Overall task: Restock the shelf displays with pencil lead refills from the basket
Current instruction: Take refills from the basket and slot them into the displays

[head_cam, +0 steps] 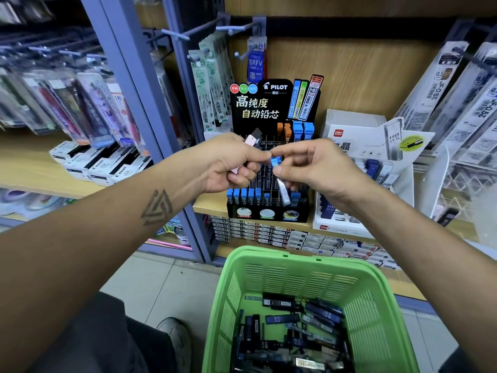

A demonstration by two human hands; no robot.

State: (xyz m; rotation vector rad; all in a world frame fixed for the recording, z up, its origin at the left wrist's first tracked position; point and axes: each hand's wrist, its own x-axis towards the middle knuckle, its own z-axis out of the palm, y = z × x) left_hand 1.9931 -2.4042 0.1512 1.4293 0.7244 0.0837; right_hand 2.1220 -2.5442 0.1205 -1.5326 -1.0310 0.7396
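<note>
One head-worn wide-angle view looks forward and down, close over the basket toward the shelf.

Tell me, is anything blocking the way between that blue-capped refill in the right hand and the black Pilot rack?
Nothing visible does. The right hand pinches the blue-capped refill directly in front of the black Pilot rack. The left hand, gripping pink-capped refills, sits beside it, not between.

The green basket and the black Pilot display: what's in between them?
In the head view, between the green basket and the Pilot display sits a lower shelf row of small stacked boxes.
</note>
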